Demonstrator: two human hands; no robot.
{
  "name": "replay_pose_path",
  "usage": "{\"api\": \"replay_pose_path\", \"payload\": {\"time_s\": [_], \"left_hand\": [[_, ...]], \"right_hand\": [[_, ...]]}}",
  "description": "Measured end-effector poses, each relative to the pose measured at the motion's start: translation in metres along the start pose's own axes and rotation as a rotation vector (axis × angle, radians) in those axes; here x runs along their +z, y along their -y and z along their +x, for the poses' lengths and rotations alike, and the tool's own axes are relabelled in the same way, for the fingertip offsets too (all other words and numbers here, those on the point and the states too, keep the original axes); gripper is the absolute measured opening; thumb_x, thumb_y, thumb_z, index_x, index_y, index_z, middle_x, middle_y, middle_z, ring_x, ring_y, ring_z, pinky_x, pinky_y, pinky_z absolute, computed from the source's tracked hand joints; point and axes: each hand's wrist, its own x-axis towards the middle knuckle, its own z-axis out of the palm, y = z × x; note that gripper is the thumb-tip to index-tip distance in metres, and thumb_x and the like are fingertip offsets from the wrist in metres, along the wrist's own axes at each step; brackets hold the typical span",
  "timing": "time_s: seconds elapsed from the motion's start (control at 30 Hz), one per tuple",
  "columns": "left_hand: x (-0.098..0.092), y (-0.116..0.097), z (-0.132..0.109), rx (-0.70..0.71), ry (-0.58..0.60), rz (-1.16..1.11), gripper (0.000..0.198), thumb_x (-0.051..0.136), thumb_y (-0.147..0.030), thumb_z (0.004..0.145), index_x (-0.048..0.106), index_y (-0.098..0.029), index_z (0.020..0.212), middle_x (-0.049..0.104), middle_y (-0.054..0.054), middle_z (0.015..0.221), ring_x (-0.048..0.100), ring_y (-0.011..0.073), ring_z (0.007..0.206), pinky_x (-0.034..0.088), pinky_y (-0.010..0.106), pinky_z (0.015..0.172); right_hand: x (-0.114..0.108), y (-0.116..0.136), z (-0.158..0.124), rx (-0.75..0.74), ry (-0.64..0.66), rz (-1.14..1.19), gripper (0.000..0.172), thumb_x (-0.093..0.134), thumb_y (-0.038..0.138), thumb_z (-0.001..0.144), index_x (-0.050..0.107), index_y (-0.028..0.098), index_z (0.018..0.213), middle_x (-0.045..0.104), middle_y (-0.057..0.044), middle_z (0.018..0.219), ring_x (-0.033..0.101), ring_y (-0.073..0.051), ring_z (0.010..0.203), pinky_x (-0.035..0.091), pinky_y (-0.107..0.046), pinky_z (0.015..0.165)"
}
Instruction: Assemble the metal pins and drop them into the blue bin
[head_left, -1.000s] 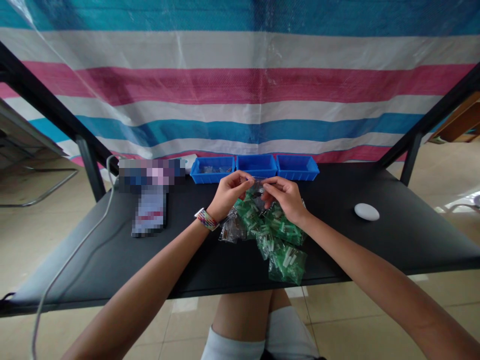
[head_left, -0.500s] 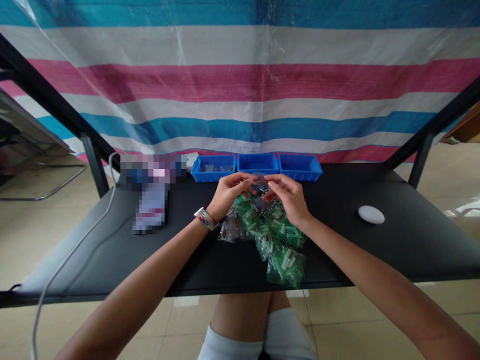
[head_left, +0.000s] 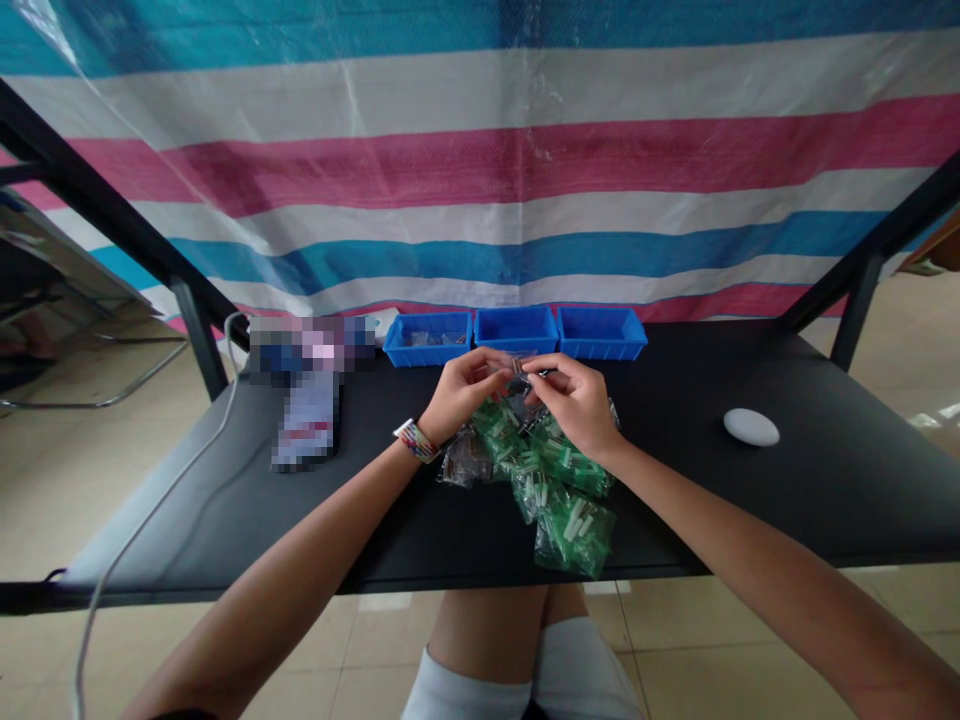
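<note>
Between my two hands is a small clear plastic bag [head_left: 517, 368] with thin metallic-looking pieces in it. My left hand [head_left: 469, 392] pinches its left side, thumb against fingers. On the right side my right hand [head_left: 574, 400] grips it the same way. Under and in front of the hands lies a heap of clear bags with green and white pieces [head_left: 574, 530]. Beside that heap, below my left wrist, are clear bags with brownish pieces [head_left: 465, 460]. What exactly the small pieces are cannot be made out.
Three blue bins stand in a row at the back: a left bin [head_left: 427, 358] with small clear bags inside, a middle bin [head_left: 516, 318] and a right bin [head_left: 600, 350]. A white oval object [head_left: 751, 427] lies on the black table [head_left: 690, 480]. A white cable [head_left: 165, 500] runs along the left.
The fingers of my right hand have curled in closer on the small bag, and the pieces in it show upright now. The view has shifted slightly; the heap looks unmoved.
</note>
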Motion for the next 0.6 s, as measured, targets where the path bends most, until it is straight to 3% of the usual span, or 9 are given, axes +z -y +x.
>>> {"api": "replay_pose_path", "payload": {"time_s": [0.1, 0.27, 0.43, 0.6], "left_hand": [[0.000, -0.001, -0.001, 0.010, -0.024, 0.043, 0.029, 0.081, -0.043, 0.087, 0.068, -0.017, 0.087, 0.067, 0.000, 0.071, 0.063, 0.0133, 0.060, 0.051, 0.025, 0.061], [-0.003, 0.002, 0.001, 0.038, -0.119, 0.000, 0.028, 0.078, -0.043, 0.088, 0.063, -0.019, 0.087, 0.066, -0.002, 0.070, 0.062, 0.0125, 0.054, 0.050, 0.025, 0.055], [-0.021, 0.011, 0.012, 0.084, -0.380, -0.060, 0.025, 0.076, -0.039, 0.088, 0.063, -0.019, 0.092, 0.066, -0.003, 0.071, 0.063, 0.0108, 0.051, 0.050, 0.023, 0.052], [-0.048, 0.019, 0.023, -0.058, -0.589, -0.128, 0.032, 0.079, -0.036, 0.080, 0.065, -0.018, 0.101, 0.075, 0.001, 0.085, 0.070, 0.0120, 0.058, 0.054, 0.022, 0.054]], "right_hand": [[-0.001, 0.001, -0.001, 0.001, 0.033, -0.012, 0.017, 0.072, 0.039, 0.095, 0.077, 0.026, 0.106, 0.080, -0.007, 0.115, 0.075, -0.020, 0.071, 0.058, -0.034, 0.065], [-0.001, -0.001, -0.002, -0.046, 0.067, -0.020, 0.016, 0.067, 0.035, 0.099, 0.078, 0.027, 0.107, 0.076, -0.007, 0.121, 0.074, -0.019, 0.074, 0.061, -0.037, 0.069], [-0.001, -0.005, -0.003, -0.103, 0.093, -0.080, 0.015, 0.061, 0.028, 0.100, 0.077, 0.025, 0.102, 0.072, -0.006, 0.111, 0.073, -0.018, 0.072, 0.059, -0.036, 0.066], [-0.001, -0.009, -0.003, -0.135, 0.112, -0.125, 0.016, 0.059, 0.025, 0.099, 0.075, 0.024, 0.095, 0.071, -0.005, 0.103, 0.072, -0.017, 0.070, 0.057, -0.033, 0.065]]}}
